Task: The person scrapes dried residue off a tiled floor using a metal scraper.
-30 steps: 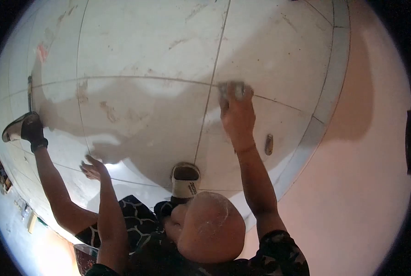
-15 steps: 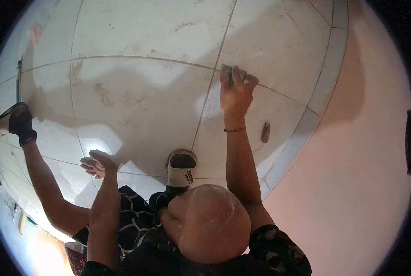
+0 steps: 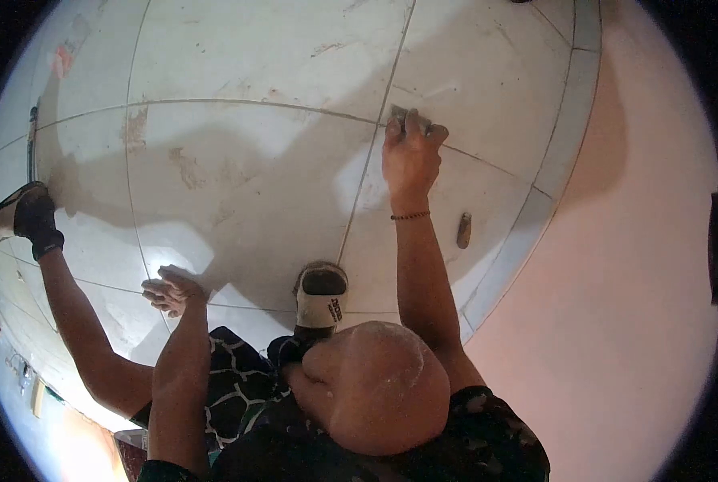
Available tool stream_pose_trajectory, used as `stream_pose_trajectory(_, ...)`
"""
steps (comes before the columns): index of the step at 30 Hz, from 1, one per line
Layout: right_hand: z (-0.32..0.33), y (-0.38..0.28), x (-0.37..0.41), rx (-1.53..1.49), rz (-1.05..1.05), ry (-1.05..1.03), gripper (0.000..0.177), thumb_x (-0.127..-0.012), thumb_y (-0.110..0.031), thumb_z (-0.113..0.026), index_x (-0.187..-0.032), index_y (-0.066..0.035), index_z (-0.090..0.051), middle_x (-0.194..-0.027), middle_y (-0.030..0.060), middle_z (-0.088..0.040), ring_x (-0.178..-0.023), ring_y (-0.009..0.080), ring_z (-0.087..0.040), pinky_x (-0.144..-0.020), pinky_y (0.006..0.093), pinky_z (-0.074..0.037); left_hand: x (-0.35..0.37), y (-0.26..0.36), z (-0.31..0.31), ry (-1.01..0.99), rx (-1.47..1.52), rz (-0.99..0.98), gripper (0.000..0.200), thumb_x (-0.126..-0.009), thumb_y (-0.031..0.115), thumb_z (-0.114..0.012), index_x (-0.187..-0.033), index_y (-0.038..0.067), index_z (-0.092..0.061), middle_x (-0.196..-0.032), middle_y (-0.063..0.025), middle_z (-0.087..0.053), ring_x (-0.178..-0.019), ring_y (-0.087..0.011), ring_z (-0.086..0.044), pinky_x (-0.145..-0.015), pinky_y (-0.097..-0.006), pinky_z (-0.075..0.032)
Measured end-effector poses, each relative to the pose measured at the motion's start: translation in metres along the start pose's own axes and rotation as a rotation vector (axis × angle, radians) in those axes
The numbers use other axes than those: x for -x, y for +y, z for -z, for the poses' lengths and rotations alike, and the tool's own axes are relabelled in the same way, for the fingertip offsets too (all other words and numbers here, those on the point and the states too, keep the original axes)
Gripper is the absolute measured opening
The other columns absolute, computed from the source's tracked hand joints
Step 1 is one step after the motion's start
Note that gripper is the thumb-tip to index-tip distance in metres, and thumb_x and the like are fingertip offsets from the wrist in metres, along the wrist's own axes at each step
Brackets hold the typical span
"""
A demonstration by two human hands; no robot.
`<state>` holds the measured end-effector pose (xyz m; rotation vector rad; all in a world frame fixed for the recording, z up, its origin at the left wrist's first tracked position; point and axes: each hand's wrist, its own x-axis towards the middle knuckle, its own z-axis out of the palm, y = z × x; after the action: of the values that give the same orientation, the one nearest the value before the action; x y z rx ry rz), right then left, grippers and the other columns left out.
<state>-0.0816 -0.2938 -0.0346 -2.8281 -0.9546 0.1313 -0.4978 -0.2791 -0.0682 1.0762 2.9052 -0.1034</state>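
The right hand (image 3: pixel 411 165), wearing a beaded bracelet (image 3: pixel 409 215) at the wrist, reaches forward over the tiled floor (image 3: pixel 238 153). Its fingers are bent and slightly apart, gripping a small grey pad (image 3: pixel 399 113) against the floor; what the pad is made of, I cannot tell. The pad lies over a tile joint, just beside the corner where four tiles meet. Nearer the forearm, towards the floor's right edge, lies a short brown oblong piece (image 3: pixel 464 230), apart from the hand. That edge is lined by a strip of border tiles (image 3: pixel 510 234) along the pink wall (image 3: pixel 616 321). The left hand (image 3: pixel 174 291) is low over another joint, fingers partly spread and holding nothing visible. Between the arms are a white shoe (image 3: pixel 321 307) and a bent knee (image 3: pixel 391 386). Brownish smears mark several tiles.
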Motion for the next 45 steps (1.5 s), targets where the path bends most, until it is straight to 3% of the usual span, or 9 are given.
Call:
stream_pose_trajectory(2, -0.009, 0.002, -0.024, 0.044, 0.060, 0.081, 0.033, -0.080, -0.027, -0.054, -0.104, -0.004, -0.054, -0.099, 0.0261, -0.043, -0.071, 0.0375, -0.059, -0.061, 0.0431, -0.053, 0.000, -0.005, -0.001, -0.005, -0.007, -0.014, 0.081, -0.078, 0.071, -0.018, -0.138, 0.017, -0.013, -0.144, -0.0082, -0.007, -0.132, -0.0278, -0.009, -0.099, -0.0567, -0.015)
stream_pose_trajectory(4, 0.008, -0.009, -0.049, 0.010, -0.083, -0.128, 0.034, -0.081, -0.028, -0.053, -0.104, -0.004, -0.053, -0.101, 0.0259, -0.043, -0.076, 0.0371, -0.059, -0.061, 0.0432, -0.053, -0.005, -0.009, -0.005, -0.001, -0.054, -0.020, 0.079, -0.079, 0.070, -0.017, -0.138, 0.017, -0.013, -0.144, -0.0078, -0.008, -0.132, -0.0279, -0.009, -0.099, -0.0569, -0.015)
stream_pose_trajectory(5, -0.007, 0.005, -0.040, 0.106, 0.145, 0.092, 0.034, -0.082, -0.029, -0.052, -0.104, -0.003, -0.054, -0.103, 0.0278, -0.043, -0.075, 0.0391, -0.059, -0.062, 0.0434, -0.052, -0.006, -0.012, -0.009, 0.017, -0.093, -0.034, 0.079, -0.079, 0.069, -0.016, -0.138, 0.017, -0.014, -0.144, -0.0066, -0.009, -0.131, -0.0280, -0.011, -0.099, -0.0566, -0.016)
stream_pose_trajectory(9, -0.011, 0.017, -0.010, 0.073, 0.186, 0.055, 0.036, -0.081, -0.032, -0.053, -0.105, -0.005, -0.054, -0.108, 0.0313, -0.041, -0.071, 0.0392, -0.060, -0.063, 0.0432, -0.052, -0.002, -0.002, 0.001, -0.010, -0.042, -0.025, 0.083, -0.076, 0.073, -0.015, -0.139, 0.017, -0.010, -0.145, -0.0058, -0.006, -0.132, -0.0296, -0.010, -0.100, -0.0564, -0.014)
stream_pose_trajectory(18, 0.000, -0.014, -0.067, 0.106, 0.061, -0.079, 0.039, -0.083, -0.035, -0.046, -0.106, -0.003, -0.052, -0.104, 0.0303, -0.043, -0.073, 0.0406, -0.060, -0.063, 0.0425, -0.052, -0.001, 0.004, -0.001, -0.017, -0.019, 0.021, 0.083, -0.075, 0.074, -0.016, -0.138, 0.021, -0.009, -0.145, -0.0024, -0.008, -0.132, -0.0264, -0.010, -0.102, -0.0523, -0.015)
stream_pose_trajectory(19, -0.017, -0.013, -0.080, 0.164, 0.186, 0.138, 0.037, -0.083, -0.034, -0.046, -0.102, -0.003, -0.055, -0.105, 0.0300, -0.043, -0.075, 0.0399, -0.059, -0.065, 0.0440, -0.052, 0.001, 0.003, -0.003, -0.012, -0.018, 0.021, 0.082, -0.076, 0.073, -0.016, -0.139, 0.021, -0.009, -0.145, -0.0025, -0.006, -0.132, -0.0263, -0.010, -0.101, -0.0537, -0.014)
stream_pose_trajectory(23, -0.011, -0.006, -0.095, 0.100, 0.158, -0.107, 0.036, -0.084, -0.033, -0.044, -0.097, -0.002, -0.057, -0.101, 0.0339, -0.048, -0.081, 0.0439, -0.057, -0.068, 0.0454, -0.051, -0.002, -0.005, 0.005, -0.038, -0.062, -0.020, 0.081, -0.077, 0.072, -0.015, -0.139, 0.020, -0.007, -0.145, -0.0034, -0.004, -0.132, -0.0266, -0.009, -0.101, -0.0545, -0.014)
stream_pose_trajectory(35, 0.012, -0.023, -0.088, 0.199, 0.025, -0.153, 0.036, -0.081, -0.033, -0.050, -0.092, 0.000, -0.057, -0.096, 0.0244, -0.047, -0.076, 0.0375, -0.060, -0.066, 0.0419, -0.052, -0.005, -0.009, 0.000, -0.033, -0.074, -0.005, 0.082, -0.077, 0.072, -0.014, -0.139, 0.019, -0.007, -0.145, -0.0027, -0.004, -0.133, -0.0255, -0.007, -0.102, -0.0546, -0.013)
stream_pose_trajectory(45, 0.006, -0.038, -0.083, 0.138, -0.108, -0.184, 0.037, -0.083, -0.036, -0.047, -0.097, -0.004, -0.059, -0.100, 0.0278, -0.048, -0.079, 0.0356, -0.059, -0.071, 0.0406, -0.051, -0.007, -0.007, -0.006, -0.018, -0.052, -0.006, 0.082, -0.077, 0.073, -0.014, -0.139, 0.019, -0.008, -0.145, -0.0040, -0.005, -0.132, -0.0283, -0.007, -0.102, -0.0545, -0.013)
